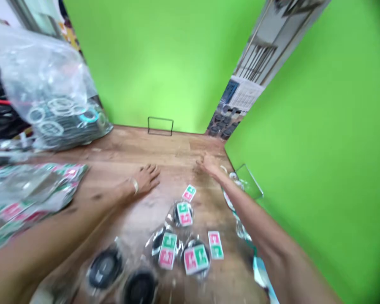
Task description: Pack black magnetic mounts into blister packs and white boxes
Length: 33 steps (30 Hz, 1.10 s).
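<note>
My left hand (148,178) lies flat on the wooden table (129,145), fingers spread, with nothing held. A pale band circles its wrist. Farther right, my right hand (209,164) is low over the table or touching it. It is slightly blurred, with its fingers apart and nothing visible in them. Between my arms lie clear-wrapped round black parts (106,267) and pink, green and white cards. One card (189,193) is near the hands; another (215,245) lies loose. Other cards rest on wrapped black parts, such as one card (196,259) in front.
A large clear bag of rings (63,122) stands at the left back. Printed plastic packaging (34,190) lies before it. Green walls (139,63) border the back and right. A thin wire frame (160,118) stands at the back; another frame (255,181) leans right, near small wrapped items.
</note>
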Motion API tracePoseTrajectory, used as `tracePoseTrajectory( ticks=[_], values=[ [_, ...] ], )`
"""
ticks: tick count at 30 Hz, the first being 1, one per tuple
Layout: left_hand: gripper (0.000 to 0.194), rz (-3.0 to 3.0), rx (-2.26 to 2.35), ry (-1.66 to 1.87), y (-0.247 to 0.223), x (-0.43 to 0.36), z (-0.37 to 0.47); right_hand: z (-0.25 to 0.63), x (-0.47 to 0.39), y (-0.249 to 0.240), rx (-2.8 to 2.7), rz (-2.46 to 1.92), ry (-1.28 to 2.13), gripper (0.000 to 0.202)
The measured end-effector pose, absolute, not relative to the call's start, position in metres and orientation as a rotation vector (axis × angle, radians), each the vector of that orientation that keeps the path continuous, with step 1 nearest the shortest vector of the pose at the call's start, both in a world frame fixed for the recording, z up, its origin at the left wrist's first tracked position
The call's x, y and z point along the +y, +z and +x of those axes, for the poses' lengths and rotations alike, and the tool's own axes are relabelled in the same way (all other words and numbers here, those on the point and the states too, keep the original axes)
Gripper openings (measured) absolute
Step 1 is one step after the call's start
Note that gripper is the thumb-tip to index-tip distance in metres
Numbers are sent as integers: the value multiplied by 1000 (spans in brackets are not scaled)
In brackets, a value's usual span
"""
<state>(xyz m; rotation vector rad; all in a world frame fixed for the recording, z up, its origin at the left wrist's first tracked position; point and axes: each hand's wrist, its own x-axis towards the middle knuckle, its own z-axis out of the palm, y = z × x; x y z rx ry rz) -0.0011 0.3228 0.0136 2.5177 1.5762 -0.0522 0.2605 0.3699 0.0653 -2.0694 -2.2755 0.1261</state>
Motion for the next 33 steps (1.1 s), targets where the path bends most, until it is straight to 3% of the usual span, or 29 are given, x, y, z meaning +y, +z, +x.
tracePoseTrajectory(
  ticks=[5,9,12,14,18,24,28,33],
  values=[
    [47,2357,1520,-153,86,280,-25,250,248,80,-2329,-1666,163,34],
    [54,2394,1638,-58,132,181,-69,216,134,69,-2244,-1118,257,28],
    [48,2469,1696,127,125,100,-90,173,71,49,-2461,-1062,297,27],
    [49,2402,1880,223,102,63,-91,147,47,35,-2563,-1202,258,39],
    [49,2415,1872,92,55,44,-68,123,33,17,-2647,-1259,248,61],
    [52,2347,1702,-222,49,90,-56,124,47,29,-2689,-1232,336,45],
    [70,2297,1681,-277,46,119,-68,128,67,62,-2749,-980,583,40],
    [61,2329,1657,-208,44,151,-80,147,127,93,-2468,-914,632,56]
  ],
)
